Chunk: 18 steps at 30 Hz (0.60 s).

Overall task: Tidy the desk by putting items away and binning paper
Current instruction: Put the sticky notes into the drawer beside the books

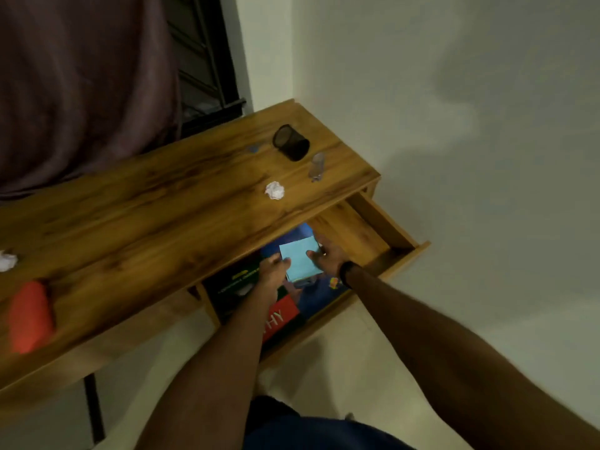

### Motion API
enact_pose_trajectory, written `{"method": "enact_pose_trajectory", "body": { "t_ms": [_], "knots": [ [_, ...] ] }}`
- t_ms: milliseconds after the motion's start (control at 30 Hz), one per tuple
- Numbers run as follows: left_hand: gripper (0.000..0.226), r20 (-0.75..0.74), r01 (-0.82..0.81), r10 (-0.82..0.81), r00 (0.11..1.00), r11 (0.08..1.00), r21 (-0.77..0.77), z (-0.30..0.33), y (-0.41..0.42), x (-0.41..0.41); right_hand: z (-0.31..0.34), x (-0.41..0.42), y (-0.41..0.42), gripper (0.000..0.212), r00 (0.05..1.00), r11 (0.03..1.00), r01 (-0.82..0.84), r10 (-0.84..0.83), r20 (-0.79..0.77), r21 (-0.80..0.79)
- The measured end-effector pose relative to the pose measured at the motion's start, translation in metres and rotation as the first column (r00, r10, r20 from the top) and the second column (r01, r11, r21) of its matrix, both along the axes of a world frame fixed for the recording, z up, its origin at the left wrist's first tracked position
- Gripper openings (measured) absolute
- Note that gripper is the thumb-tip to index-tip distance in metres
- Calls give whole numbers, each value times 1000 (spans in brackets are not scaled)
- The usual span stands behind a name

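A light blue pad of paper (299,258) is held inside the open wooden drawer (393,233), above several books. My left hand (274,271) grips its left edge and my right hand (328,254) grips its right edge. The books under it include a blue one (319,295), a dark green one (232,284) and a red one (281,318). Two crumpled white paper balls lie on the desk top (146,203): one (274,190) near the drawer, another (7,260) at the far left edge.
A black mesh pen cup (291,142) lies on its side at the desk's far right, with a clear small container (316,167) beside it. A red-orange object (30,315) sits at the near left. A curtain hangs behind the desk; a white wall stands to the right.
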<state>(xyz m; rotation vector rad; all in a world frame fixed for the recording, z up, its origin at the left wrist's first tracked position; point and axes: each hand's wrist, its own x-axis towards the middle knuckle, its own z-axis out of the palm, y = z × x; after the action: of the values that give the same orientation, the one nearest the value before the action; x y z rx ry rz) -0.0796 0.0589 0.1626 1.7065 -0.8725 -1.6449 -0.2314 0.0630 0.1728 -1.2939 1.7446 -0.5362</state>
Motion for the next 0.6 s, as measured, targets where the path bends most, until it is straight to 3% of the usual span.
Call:
{"method": "enact_pose_trajectory", "body": {
  "t_ms": [200, 333, 400, 500, 600],
  "knots": [
    [35, 27, 47, -49, 998, 998, 47, -11, 4, -77, 5, -69, 13, 55, 998, 1000, 24, -23, -50, 10],
    [47, 124, 78, -82, 989, 996, 38, -35, -17, -116, -2, -114, -8, 48, 992, 997, 81, -79, -96, 10],
    [47, 146, 74, -85, 986, 994, 81, -50, -31, -137, -5, -138, -19, 42, 990, 994, 98, -93, -103, 51],
    [40, 129, 98, -123, 984, 978, 182, -57, -41, -167, -5, -172, -33, 37, 970, 990, 27, 7, -241, 138],
    [51, 108, 108, -133, 985, 972, 208, -76, -48, -190, -9, -195, -50, 41, 963, 973, 35, 29, -267, 230]
  ]
}}
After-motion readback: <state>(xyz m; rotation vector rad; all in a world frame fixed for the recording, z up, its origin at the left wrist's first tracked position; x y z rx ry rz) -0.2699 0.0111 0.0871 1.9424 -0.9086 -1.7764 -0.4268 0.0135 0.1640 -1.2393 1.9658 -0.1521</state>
